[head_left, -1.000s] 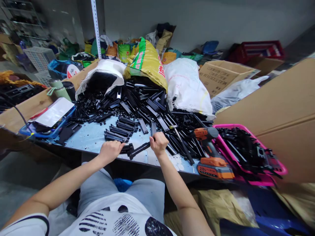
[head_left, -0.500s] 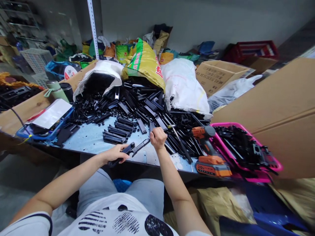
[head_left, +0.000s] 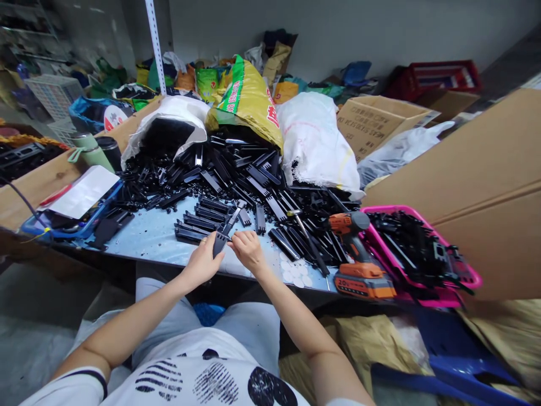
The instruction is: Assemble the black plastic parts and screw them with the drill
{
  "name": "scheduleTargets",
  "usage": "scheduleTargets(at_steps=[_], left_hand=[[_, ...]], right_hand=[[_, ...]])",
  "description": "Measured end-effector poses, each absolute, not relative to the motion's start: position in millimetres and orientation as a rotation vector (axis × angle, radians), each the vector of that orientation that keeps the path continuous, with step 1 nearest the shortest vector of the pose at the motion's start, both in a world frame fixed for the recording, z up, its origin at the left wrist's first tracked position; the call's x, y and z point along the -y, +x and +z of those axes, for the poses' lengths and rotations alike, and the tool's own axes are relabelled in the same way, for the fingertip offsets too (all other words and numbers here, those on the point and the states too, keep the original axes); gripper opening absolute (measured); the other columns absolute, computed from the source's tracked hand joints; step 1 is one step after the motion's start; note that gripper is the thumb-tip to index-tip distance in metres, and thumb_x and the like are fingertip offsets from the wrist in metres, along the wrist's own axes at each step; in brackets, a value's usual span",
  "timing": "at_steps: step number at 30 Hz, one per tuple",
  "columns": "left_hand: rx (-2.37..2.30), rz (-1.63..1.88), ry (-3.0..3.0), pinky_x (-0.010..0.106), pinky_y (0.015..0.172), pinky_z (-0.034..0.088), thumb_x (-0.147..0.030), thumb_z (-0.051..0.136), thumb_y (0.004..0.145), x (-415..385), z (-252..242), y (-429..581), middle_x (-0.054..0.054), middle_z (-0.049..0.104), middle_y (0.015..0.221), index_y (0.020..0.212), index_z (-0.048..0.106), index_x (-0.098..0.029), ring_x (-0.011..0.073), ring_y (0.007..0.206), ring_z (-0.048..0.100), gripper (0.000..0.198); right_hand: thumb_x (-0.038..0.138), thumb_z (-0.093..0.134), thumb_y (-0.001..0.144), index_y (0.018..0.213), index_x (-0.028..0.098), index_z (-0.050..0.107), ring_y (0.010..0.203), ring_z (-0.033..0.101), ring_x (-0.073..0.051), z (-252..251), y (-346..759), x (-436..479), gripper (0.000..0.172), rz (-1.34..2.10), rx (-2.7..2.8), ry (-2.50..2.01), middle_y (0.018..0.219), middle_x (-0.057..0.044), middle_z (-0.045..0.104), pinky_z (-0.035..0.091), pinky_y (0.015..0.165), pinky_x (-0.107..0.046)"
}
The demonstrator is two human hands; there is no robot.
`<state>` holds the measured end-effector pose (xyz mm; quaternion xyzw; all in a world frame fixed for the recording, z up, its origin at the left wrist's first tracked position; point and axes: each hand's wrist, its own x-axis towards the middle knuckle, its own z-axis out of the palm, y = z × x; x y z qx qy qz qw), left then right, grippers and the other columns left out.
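Note:
My left hand (head_left: 204,260) is closed round a black slotted plastic part (head_left: 219,243), above the table's front edge. A narrow bar (head_left: 233,219) extends from that part, away from me. Right against its side, my right hand (head_left: 249,249) is closed in a pinch; a small thin thing shows at the fingertips, too small to name. Just beyond the left hand lies a row of black long parts (head_left: 198,220). Several flat slotted black pieces (head_left: 260,220) rest past the right hand.
A hammer (head_left: 307,239) and an orange cordless drill (head_left: 359,254) lie to the right, beside a pink basket (head_left: 422,217) of black parts. Black pieces spill from a white sack (head_left: 186,115) and a yellow sack (head_left: 253,107) at the back. A blue tray (head_left: 91,228) stands left.
My right hand has moved left to meet the left hand. The held part has been raised and turned, its bar now pointing away from me. The view has shifted slightly.

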<state>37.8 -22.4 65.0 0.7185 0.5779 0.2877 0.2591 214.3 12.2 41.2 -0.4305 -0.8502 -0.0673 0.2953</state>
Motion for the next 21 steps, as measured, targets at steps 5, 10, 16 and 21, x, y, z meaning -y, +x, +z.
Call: scheduleTargets(at_steps=[5,10,16,21], left_hand=[[-1.631,0.819,1.963,0.044,0.093,0.044,-0.026,0.051,0.084,29,67,42,0.019,0.051,0.122,0.138,0.033,-0.012,0.0303,0.113,0.053,0.059],[-1.599,0.941,1.917,0.043,0.097,0.042,-0.028,0.055,0.083,26,62,38,0.017,0.050,0.125,0.137,0.035,-0.014,0.0292,0.118,0.049,0.060],[-1.576,0.932,2.000,0.043,0.093,0.044,-0.026,0.052,0.084,32,59,37,0.018,0.050,0.122,0.139,0.033,-0.015,0.0294,0.114,0.052,0.060],[-1.564,0.909,1.940,0.041,0.093,0.044,-0.026,0.057,0.082,33,54,32,0.015,0.053,0.118,0.137,0.037,-0.015,0.0278,0.111,0.054,0.059]], right_hand=[[0.051,0.020,0.096,0.063,0.019,0.047,0.060,0.051,-0.015,40,196,-15,0.053,0.694,1.930,-1.222,0.061,-0.004,0.054,0.040,0.062,-0.030],[0.059,0.039,0.088,0.081,0.019,0.054,0.066,0.053,-0.015,46,189,-11,0.043,0.981,1.614,-1.151,0.072,-0.003,0.057,0.043,0.064,-0.029],[0.064,0.037,0.085,0.063,0.020,0.049,0.055,0.043,-0.013,36,183,-5,0.051,1.119,1.441,-1.162,0.057,-0.001,0.046,0.040,0.058,-0.028],[0.063,0.039,0.085,0.074,0.019,0.054,0.058,0.047,-0.014,25,180,3,0.048,1.068,1.449,-1.220,0.062,-0.003,0.053,0.041,0.060,-0.029]])
